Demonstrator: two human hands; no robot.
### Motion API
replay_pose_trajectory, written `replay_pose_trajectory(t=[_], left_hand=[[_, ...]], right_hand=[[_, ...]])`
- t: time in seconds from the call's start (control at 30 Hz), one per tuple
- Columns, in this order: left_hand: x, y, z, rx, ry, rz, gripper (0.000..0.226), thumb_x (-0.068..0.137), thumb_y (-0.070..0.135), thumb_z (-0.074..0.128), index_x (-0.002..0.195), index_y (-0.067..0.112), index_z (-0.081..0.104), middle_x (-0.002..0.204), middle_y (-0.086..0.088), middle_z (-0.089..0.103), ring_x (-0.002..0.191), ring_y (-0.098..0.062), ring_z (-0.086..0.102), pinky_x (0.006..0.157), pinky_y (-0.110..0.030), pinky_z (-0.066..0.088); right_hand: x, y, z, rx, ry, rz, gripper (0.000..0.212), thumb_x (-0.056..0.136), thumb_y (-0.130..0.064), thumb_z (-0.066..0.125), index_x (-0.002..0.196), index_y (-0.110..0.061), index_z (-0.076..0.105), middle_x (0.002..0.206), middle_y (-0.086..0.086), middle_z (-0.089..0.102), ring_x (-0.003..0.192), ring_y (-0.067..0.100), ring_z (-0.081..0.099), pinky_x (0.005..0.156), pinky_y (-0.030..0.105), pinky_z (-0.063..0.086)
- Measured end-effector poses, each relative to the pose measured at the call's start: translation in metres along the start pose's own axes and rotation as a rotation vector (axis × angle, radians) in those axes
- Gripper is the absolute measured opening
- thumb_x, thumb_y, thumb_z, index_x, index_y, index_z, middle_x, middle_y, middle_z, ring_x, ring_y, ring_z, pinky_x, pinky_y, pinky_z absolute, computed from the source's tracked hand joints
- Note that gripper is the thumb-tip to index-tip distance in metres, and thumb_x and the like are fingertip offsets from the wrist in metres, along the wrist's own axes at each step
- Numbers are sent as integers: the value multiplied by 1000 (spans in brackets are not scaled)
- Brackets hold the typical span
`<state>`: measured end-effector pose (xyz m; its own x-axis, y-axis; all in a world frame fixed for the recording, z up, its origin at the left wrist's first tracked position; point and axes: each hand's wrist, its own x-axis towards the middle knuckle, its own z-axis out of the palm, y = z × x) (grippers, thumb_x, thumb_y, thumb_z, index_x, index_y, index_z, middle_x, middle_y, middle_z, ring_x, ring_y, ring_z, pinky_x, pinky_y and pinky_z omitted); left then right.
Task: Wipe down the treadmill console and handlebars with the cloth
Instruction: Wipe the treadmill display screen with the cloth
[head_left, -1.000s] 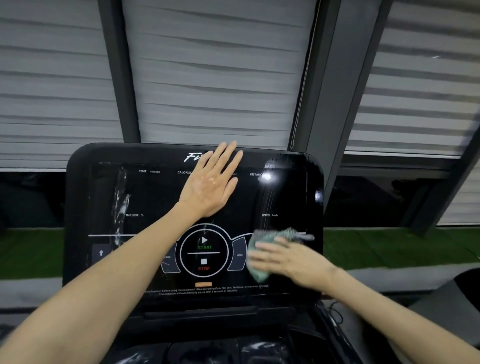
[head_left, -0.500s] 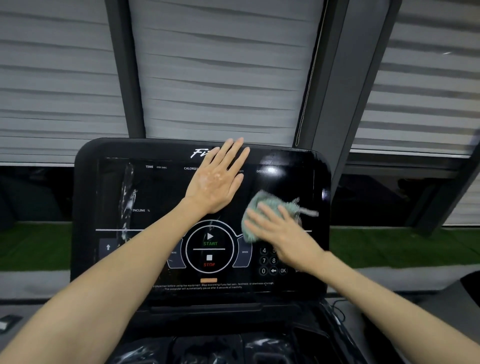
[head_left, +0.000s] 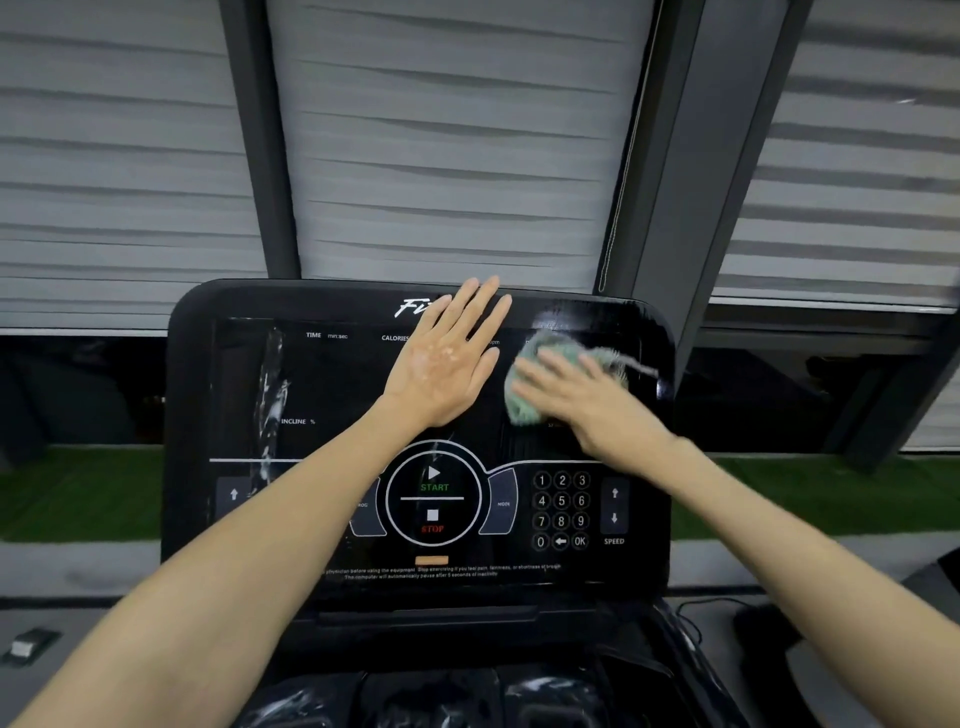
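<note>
At about 1 o'clock on the glossy black treadmill console, the right hand presses a crumpled pale-green cloth against the screen, fingers spread and fairly straight. The left hand, flat and empty, braces at 12 o'clock. A whitish wet streak shows at 9 o'clock. Judged stage: console wiping under way, with the left side and the handlebars (out of view) probably outstanding.

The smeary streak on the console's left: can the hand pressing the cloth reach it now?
Probably not directly. The right hand presses the cloth at the upper right of the console, and the left hand and forearm lie across the middle, between cloth and streak. It would have to cross that arm.
</note>
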<state>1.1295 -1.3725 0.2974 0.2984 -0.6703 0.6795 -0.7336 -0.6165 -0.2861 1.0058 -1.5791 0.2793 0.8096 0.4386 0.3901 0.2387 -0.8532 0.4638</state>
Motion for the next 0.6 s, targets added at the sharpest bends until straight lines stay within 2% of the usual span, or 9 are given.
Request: replay_pose_trajectory(t=[0.1,0.17,0.23,0.43,0.53,0.6], left_hand=[[0,-1,-1,-6,-4,8,57,103,36,26,155,13,21,163,-10,16,150,-26,15,121,-42,17],[-1,0,-1,-14,-4,12,57,103,35,26,155,13,20,163,-10,15,150,-26,13,121,-42,15],[0,-1,-3,-21,2,18,56,102,33,26,154,12,22,162,-11,16,150,-26,14,121,-41,15],[-7,-24,-11,29,-14,83,55,103,33,27,154,13,23,163,-9,17,150,-25,17,120,-42,16],[-18,-51,-22,67,-24,19,56,102,33,28,154,11,24,163,-10,17,149,-27,19,119,-43,17],[-29,-68,-26,92,-30,-27,56,102,33,27,153,10,25,162,-12,18,148,-29,21,118,-45,19]], right_hand=[[29,14,-20,66,67,194,79,84,9,45,152,-24,22,159,-1,15,147,25,8,116,49,5],[34,4,-20,95,116,266,75,85,9,44,151,-21,25,159,3,18,147,27,8,114,48,2],[28,-16,-10,119,129,259,79,81,10,46,151,-20,25,159,2,18,146,25,6,113,50,2],[-31,-92,37,-44,-41,-160,98,59,-3,50,151,-24,24,158,-3,19,146,20,10,111,50,15],[-54,-113,54,-68,-123,-330,84,67,-11,42,149,-28,29,157,-8,22,148,21,-1,111,44,21],[-58,-110,55,-80,-133,-369,77,72,-13,33,147,-30,32,156,-11,25,148,18,-7,112,39,22]])
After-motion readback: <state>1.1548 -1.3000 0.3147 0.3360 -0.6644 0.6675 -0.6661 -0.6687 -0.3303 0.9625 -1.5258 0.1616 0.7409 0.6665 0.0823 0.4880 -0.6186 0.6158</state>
